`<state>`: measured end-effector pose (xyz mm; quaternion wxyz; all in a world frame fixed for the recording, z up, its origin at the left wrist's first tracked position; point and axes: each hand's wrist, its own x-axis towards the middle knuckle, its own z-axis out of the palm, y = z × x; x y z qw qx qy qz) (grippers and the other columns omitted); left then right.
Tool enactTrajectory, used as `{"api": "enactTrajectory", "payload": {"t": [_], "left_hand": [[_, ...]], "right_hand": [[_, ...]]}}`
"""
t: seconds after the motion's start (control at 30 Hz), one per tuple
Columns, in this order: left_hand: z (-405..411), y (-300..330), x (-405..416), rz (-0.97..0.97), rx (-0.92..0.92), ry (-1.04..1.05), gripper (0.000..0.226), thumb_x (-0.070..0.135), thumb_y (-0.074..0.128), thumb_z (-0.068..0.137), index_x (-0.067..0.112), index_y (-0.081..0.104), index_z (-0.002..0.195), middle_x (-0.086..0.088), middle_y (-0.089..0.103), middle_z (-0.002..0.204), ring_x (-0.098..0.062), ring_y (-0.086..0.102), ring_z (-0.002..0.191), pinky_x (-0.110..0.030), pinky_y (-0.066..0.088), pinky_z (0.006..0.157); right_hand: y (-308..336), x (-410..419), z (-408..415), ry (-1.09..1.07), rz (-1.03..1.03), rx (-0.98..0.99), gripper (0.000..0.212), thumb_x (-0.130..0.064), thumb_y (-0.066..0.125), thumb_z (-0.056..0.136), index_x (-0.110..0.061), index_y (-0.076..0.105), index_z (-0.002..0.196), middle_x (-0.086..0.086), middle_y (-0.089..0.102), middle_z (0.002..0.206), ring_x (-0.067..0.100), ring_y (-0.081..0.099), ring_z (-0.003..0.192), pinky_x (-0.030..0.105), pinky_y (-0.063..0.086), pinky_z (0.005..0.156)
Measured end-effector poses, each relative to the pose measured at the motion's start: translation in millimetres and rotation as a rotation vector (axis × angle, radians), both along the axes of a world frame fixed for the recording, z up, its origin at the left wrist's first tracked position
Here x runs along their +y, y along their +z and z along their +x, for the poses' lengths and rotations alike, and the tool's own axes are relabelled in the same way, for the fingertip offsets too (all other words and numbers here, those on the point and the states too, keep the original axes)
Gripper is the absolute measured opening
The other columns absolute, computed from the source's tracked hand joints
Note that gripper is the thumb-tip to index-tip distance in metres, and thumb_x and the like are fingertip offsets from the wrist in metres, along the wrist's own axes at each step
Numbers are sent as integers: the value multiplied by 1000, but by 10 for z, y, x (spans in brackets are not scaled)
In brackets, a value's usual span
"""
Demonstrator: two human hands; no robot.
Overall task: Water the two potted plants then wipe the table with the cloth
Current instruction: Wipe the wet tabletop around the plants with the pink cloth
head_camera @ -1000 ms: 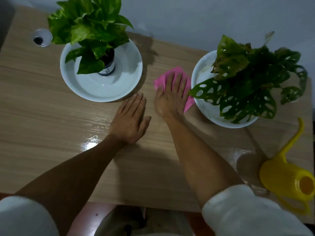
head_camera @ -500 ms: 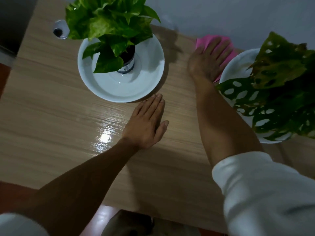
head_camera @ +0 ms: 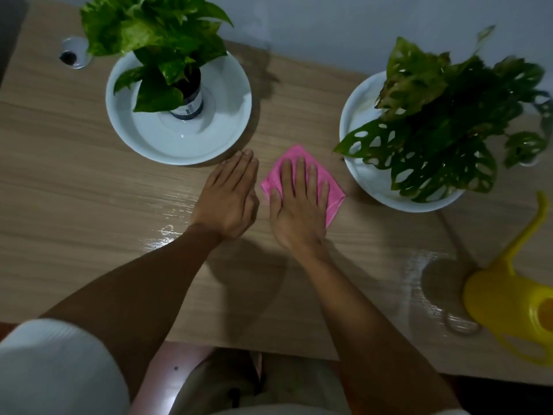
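Counter [head_camera: 74, 205], wood-grain, carried everything; wet sheen showed left of the left wrist and near the can. Two potted plants, each in its own white dish: the solid-leaved one [head_camera: 155, 34] in the far-left dish [head_camera: 230, 121], the holey-leaved one [head_camera: 434, 130] in the right dish [head_camera: 368, 187]. One yellow watering can [head_camera: 505, 298] stood at the right edge, set aside, so I judged the watering done and the wiping in hand. One pink cloth [head_camera: 332, 193] lay flat between the dishes. Right hand [head_camera: 299, 202] lay open on it, fingers spread, palm pressing, gripping nothing. Left hand [head_camera: 229, 199] lay flat and open on the bare wood just beside, bracing.

I judged the cloth soft, light and limp; it would bunch if pinched, so flat-palm pressure suits. Dishes looked breakable; wipe around them.
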<state>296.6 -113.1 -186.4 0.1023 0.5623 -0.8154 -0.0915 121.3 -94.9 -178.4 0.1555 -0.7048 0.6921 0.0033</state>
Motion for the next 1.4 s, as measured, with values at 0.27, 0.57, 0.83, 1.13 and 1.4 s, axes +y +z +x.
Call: {"api": "enactTrajectory", "payload": {"t": [0.27, 0.57, 0.83, 1.13, 1.4], "left_hand": [[-32, 11, 7, -25, 14, 11, 64, 28, 40, 98, 4, 35, 158, -13, 30, 168, -25, 24, 158, -44, 21, 127], [-25, -33, -29, -16, -7, 33, 65, 31, 45, 99, 7, 35, 159, -10, 29, 168, -22, 23, 158, -44, 23, 125], [7, 19, -38, 40, 90, 35, 68, 28, 42, 99, 4, 25, 161, -14, 23, 170, -26, 16, 160, -47, 21, 127], [179, 128, 433, 54, 60, 107, 67, 36, 34, 99, 2, 33, 158, -17, 29, 167, -31, 25, 157, -51, 25, 125], [414, 47, 591, 129, -26, 335, 71, 43, 32, 103, 7, 18, 163, -12, 12, 173, -23, 3, 161, -44, 6, 131]], "right_hand": [[29, -1445, 35, -156, -10, -4, 65, -47, 12, 112, -21, -2, 169, 8, -8, 178, 31, -10, 165, 55, -5, 132], [-6, -2382, 116, -388, -23, -3, 71, -50, 15, 109, -16, 0, 170, 11, -4, 178, 39, -7, 164, 65, -8, 128], [-52, -861, 96, 161, -70, -27, 59, -49, 10, 113, -32, 4, 169, -3, -1, 179, 28, -6, 165, 63, -3, 130], [65, 206, -204, 277, 18, -31, 62, -49, 16, 112, -30, 6, 170, -3, -2, 179, 28, -8, 165, 59, 1, 132], [110, -1745, 253, 226, -66, -41, 59, -45, 11, 111, -32, 12, 169, -2, 10, 178, 30, 3, 165, 68, 2, 129]]}}
